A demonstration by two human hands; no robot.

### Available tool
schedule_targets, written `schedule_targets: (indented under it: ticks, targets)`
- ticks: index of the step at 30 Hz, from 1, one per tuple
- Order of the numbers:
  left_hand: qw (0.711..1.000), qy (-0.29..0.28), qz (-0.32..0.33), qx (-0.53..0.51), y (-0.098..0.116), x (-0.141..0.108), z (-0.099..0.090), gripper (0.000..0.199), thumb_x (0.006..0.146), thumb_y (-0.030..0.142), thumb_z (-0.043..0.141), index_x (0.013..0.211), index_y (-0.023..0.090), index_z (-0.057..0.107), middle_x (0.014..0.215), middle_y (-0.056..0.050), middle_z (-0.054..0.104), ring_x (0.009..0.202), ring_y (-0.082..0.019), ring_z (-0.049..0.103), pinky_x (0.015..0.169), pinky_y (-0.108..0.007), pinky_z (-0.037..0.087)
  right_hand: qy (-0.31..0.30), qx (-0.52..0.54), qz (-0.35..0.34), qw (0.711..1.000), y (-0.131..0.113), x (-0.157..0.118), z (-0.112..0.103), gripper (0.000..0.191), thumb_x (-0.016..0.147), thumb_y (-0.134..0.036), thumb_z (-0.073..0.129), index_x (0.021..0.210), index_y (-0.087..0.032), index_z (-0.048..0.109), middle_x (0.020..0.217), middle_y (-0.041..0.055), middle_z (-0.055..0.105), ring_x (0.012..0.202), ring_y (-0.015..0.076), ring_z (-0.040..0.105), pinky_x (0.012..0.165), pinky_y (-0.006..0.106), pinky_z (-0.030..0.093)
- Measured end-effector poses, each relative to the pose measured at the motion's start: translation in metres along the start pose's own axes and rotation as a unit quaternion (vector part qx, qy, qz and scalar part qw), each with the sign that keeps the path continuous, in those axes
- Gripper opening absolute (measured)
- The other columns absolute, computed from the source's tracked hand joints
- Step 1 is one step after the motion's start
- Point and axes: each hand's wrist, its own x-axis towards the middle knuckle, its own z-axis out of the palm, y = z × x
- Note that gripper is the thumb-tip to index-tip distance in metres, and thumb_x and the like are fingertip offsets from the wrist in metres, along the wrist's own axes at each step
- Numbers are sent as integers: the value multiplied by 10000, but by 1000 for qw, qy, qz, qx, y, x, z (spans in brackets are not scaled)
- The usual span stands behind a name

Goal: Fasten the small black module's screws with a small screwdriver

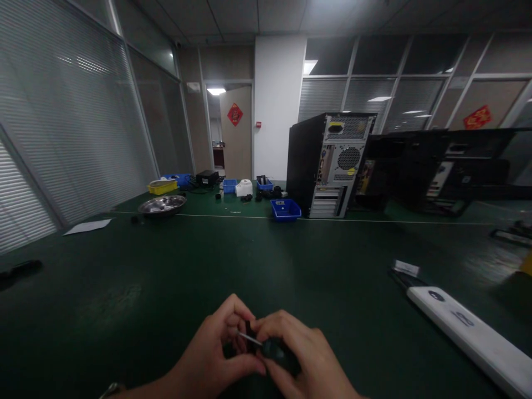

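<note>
My right hand (pixel 299 346) is wrapped round a screwdriver (pixel 274 353) with a dark, bulbous handle. Its thin metal shaft points left toward the fingers of my left hand (pixel 218 343). Those fingers are curled round a small black part (pixel 250 335), mostly hidden between the two hands, so its kind does not show. Both hands are close together, low over the green table (pixel 187 288). I cannot make out whether the screwdriver's tip touches the black part.
A white power strip (pixel 469 332) lies at the right, and a dark object (pixel 20 270) at the far left. Farther back are a metal bowl (pixel 162 205), a blue tray (pixel 286 210), a yellow tray (pixel 162 186) and a computer case (pixel 330 166). White paper (pixel 87 226) lies left.
</note>
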Motion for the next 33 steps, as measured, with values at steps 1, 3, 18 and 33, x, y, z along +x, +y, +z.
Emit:
schedule_targets:
  ticks: [1,3,18,33]
  targets:
    - [1000,0,-2,-9,-1,1,0,419,610,139,861,863,189,530,694,49,638,641,-133,568,600,-251,409,0,4,2,1000,0,1,0,249,763,-24,572,940,-197,596,941,67,710,833,171,695,714,205,514]
    - [1000,-4,-9,-27,-2,3,0,444,593,118,862,863,192,517,698,48,638,642,-136,567,602,-256,407,2,11,7,1000,1,1,1,258,747,-22,569,933,-198,598,936,65,713,827,168,699,715,202,512]
    - [978,-47,-21,-203,-2,8,-1,273,726,206,790,917,162,601,796,6,661,744,-136,612,702,-268,441,-10,33,13,999,10,0,4,274,813,-65,649,1023,-235,602,1005,33,726,916,161,706,805,191,528]
    - [976,95,-47,-192,0,21,-48,140,858,255,658,954,153,648,950,-63,685,990,-251,642,919,-390,464,24,67,139,988,8,0,-8,184,876,-132,602,1029,-232,625,1093,50,703,1070,209,651,929,306,515]
